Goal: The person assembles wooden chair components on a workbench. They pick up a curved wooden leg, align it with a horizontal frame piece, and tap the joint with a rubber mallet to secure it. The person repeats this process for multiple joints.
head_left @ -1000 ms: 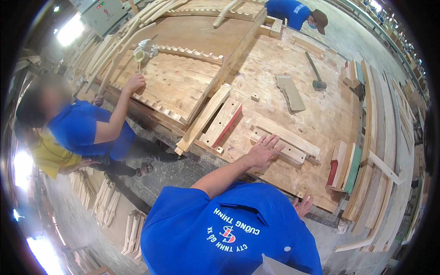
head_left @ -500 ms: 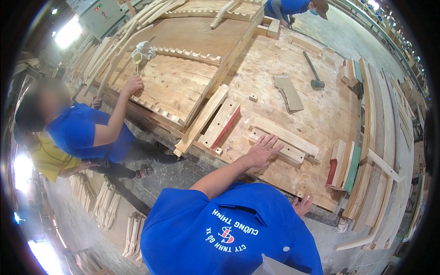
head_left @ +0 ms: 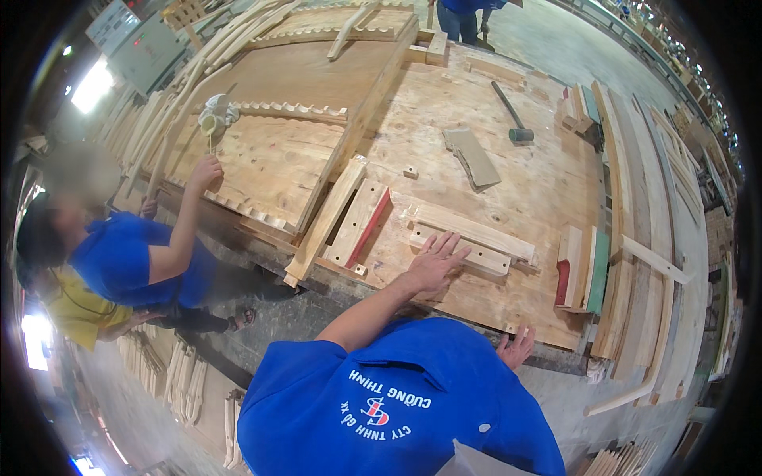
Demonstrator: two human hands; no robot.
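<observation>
My left hand (head_left: 435, 263) lies with spread fingers on a short wooden bar (head_left: 484, 260) that has dark drilled holes. Directly behind that bar is a longer pale wooden strip (head_left: 476, 228), and both rest on a plywood worktop (head_left: 389, 262). At the worktop's near edge sits my right hand (head_left: 517, 347), its fingers stretched out and holding nothing visible. Left of my left hand are a drilled block with a red side (head_left: 367, 226) and a long wooden bar (head_left: 327, 222) laid across the edge.
A mallet (head_left: 514, 119) and a torn flat board (head_left: 472, 159) lie farther back. Red and green edged blocks (head_left: 578, 274) stand at the right, beside long planks (head_left: 627, 198). A co-worker in blue (head_left: 151, 258) at the left holds a stick to a small cup (head_left: 211, 125).
The whole view has shifted, so the table appears farther left. Both my hands keep nearly the same places. The person at the far end, bent over before, now appears more upright.
</observation>
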